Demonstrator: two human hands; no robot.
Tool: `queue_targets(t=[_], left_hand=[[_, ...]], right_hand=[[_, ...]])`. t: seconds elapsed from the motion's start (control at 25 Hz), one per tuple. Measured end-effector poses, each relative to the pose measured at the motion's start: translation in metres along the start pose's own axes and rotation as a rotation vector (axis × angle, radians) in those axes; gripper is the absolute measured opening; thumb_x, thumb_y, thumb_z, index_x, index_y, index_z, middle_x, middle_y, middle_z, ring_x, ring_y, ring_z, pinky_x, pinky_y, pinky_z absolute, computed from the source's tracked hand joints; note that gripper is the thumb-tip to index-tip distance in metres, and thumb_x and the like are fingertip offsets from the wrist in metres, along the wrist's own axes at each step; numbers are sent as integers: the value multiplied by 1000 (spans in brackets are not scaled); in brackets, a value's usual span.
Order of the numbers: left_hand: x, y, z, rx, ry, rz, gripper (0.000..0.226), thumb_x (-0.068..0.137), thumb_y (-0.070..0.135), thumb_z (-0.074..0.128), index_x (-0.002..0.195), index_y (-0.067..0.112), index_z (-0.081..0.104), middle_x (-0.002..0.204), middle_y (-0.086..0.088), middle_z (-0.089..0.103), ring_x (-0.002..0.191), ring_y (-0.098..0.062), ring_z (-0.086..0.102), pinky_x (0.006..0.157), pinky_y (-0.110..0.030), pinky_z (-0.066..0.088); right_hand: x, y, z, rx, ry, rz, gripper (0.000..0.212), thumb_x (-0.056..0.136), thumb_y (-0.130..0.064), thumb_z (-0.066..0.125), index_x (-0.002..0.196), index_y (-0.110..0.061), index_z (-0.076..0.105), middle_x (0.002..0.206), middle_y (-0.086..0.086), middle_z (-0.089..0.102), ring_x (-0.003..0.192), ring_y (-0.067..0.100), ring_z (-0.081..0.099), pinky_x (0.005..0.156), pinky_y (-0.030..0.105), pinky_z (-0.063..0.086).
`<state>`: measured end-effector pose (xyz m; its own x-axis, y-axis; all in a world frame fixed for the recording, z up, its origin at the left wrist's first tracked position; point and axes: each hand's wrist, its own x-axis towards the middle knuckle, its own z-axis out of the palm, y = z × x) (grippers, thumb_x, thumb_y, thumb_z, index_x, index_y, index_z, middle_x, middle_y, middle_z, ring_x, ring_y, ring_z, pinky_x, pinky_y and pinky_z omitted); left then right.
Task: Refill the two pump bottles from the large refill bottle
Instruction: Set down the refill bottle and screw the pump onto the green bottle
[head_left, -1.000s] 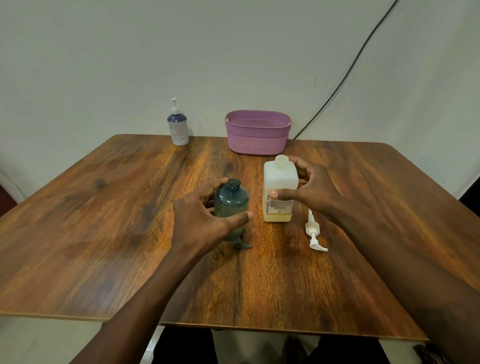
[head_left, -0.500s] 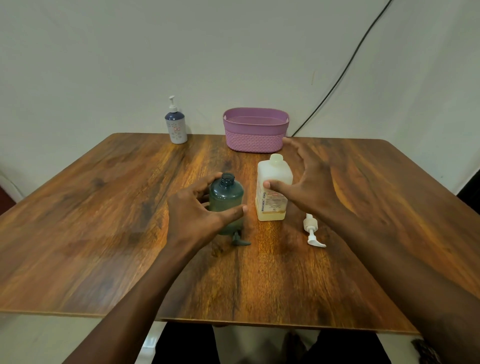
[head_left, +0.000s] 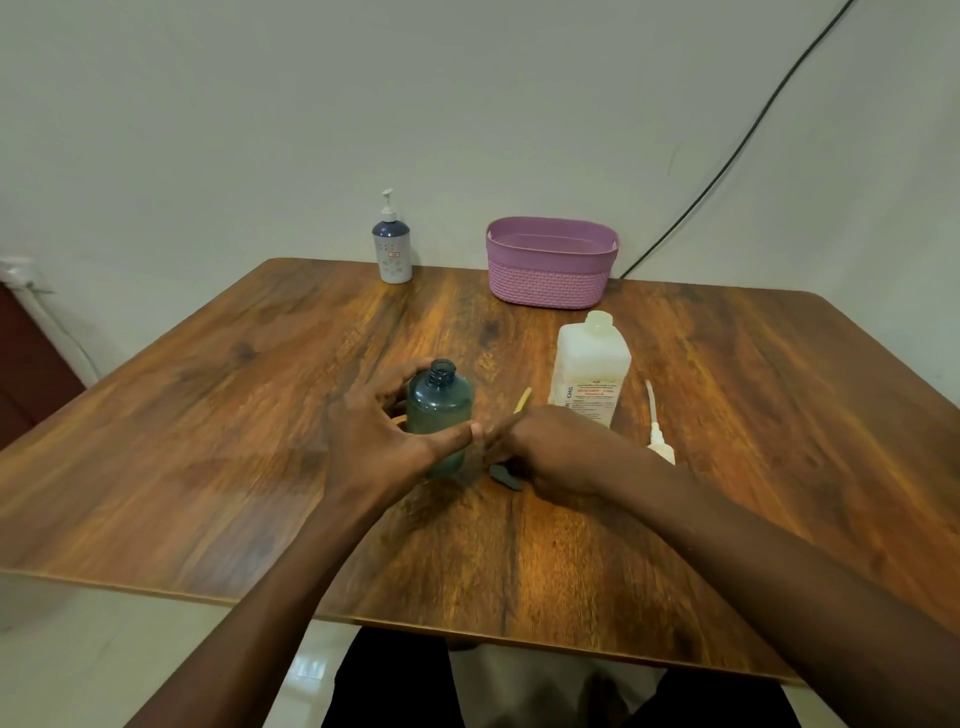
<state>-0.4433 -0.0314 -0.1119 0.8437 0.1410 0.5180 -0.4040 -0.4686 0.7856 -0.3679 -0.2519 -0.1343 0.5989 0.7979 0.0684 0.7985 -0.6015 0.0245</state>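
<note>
Open table (head_left: 208, 441) lies left of the left hand (head_left: 374, 436). The green bottle (head_left: 439, 415) it grips fills the gap between the hands. The refill bottle (head_left: 589, 369) and a white pump (head_left: 657, 434) crowd beyond the right hand (head_left: 545, 452).

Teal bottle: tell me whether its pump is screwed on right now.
No, the teal bottle stands with a bare, open neck while the left hand grips its body.

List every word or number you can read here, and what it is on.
"CHG": label of the white refill bottle; the other print there is too blurred.
Red tag on the far pump bottle: too small to read.
</note>
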Motion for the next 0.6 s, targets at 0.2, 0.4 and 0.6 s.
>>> queue_targets(t=[0.2,0.4,0.6], left_hand=[[0,-7,-3,16,-10,-5,83,56,57,92,129,26,67,120,13,71,105,0,69,82,-23,61],[1,-7,6,44,-35,-12,76,56,50,93,124,36,64,118,18,69,105,3,66,84,-14,56],[4,-14,13,65,-56,-49,81,56,49,93,129,27,67,119,16,69,106,1,65,88,-21,58]], right_hand=[[-11,-15,-46,518,676,135,30,88,-2,72,115,-13,74,108,2,76,100,11,71,88,29,59],[-12,-34,-74,637,930,110,34,88,-5,79,120,-2,70,116,6,75,109,9,72,88,27,61],[-16,-41,-91,838,1002,103,26,90,-7,77,114,-9,67,112,8,73,106,15,74,83,32,63]])
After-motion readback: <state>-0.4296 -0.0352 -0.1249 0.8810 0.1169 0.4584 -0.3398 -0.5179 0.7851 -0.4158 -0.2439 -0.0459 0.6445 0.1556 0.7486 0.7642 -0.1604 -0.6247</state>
